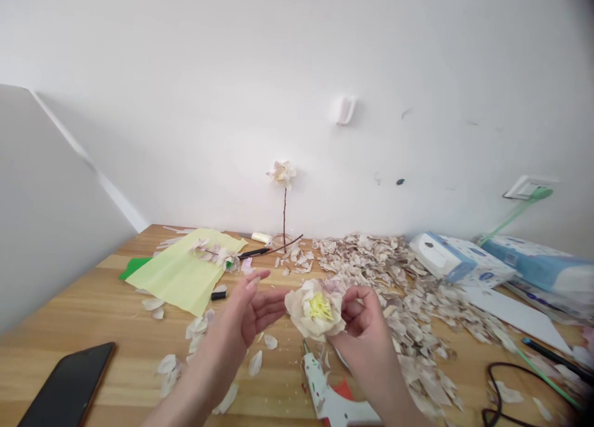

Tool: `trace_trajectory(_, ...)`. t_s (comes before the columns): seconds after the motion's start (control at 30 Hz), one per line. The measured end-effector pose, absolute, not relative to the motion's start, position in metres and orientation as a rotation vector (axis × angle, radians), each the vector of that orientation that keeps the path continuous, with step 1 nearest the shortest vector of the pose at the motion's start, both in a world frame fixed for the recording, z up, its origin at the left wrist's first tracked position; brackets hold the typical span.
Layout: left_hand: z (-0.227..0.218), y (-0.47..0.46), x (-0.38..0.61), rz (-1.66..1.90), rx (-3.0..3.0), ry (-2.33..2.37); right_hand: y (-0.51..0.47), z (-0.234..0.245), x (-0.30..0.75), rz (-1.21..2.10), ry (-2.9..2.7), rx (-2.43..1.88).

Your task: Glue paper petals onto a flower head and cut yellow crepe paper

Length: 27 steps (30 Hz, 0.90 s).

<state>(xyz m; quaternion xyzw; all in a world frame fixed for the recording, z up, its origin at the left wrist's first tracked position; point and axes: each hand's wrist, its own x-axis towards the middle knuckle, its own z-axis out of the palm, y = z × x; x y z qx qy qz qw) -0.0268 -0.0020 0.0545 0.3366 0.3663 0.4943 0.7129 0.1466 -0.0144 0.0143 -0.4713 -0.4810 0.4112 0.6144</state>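
My right hand [364, 319] pinches a handmade flower [315, 308] of cream petals with a yellow centre, held above the wooden table [106, 303]. My left hand [245, 309] is open beside it, fingers stretched toward the flower's left petals without gripping them. A white glue gun [331, 396] lies on the table just below both hands. Loose petals [260, 360] are scattered under the left hand.
A large heap of petals [408, 291] covers the right side. Yellow paper [185, 269] with a finished flower lies at the left, a dark phone [69, 387] at the front left. Tissue packs [459, 260] and a black cable [505, 390] are at the right. Another flower [283, 174] stands upright against the wall.
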Motion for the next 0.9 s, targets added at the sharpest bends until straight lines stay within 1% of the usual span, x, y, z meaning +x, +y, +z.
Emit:
trace_trajectory(0.1,0.053,-0.004,-0.019,1.076,0.661,0.713,-0.013,0.015,0.145,0.905,-1.074,-1.143)
trace_trajectory(0.4,0.034,-0.011,-0.02,1.074,0.746,0.581,-0.014,0.022,0.138,0.835,-1.056,-1.266)
trace_trajectory(0.67,0.051,-0.014,-0.017,1.059,0.636,0.54,-0.013,0.02,0.139,0.826,-1.062,-1.267)
trace_trajectory(0.9,0.039,-0.012,-0.017,1.077,0.682,0.545,-0.012,0.015,0.141,0.861,-1.08,-1.234)
